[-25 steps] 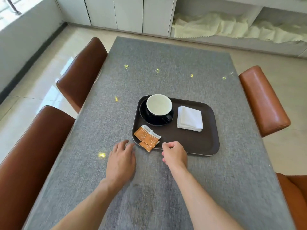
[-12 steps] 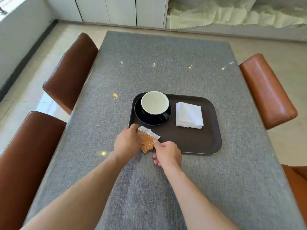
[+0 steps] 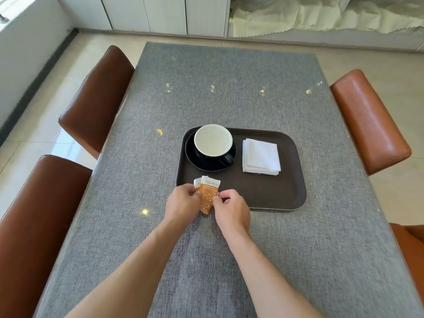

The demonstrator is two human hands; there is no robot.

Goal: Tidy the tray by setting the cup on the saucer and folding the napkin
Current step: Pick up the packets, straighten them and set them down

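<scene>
A dark brown tray (image 3: 270,193) lies on the grey table. At its far left a black cup with a white inside (image 3: 213,141) stands on a black saucer (image 3: 195,160), handle toward me. A folded white napkin (image 3: 261,157) rests to the right of the cup. Over the tray's near left corner, my left hand (image 3: 183,203) and my right hand (image 3: 231,210) pinch orange and white sachets (image 3: 207,193) from either side, holding them between the fingertips.
The grey table (image 3: 229,92) has brown leather chairs on both sides: two on the left (image 3: 96,99), one on the right (image 3: 369,120), and another at the near right corner. Pale cloth lies on a low shelf at the back.
Both hands moved forward from the table in front of the tray onto the sachets and took hold of them. The sachets are now gathered and turned upright between my fingers.
</scene>
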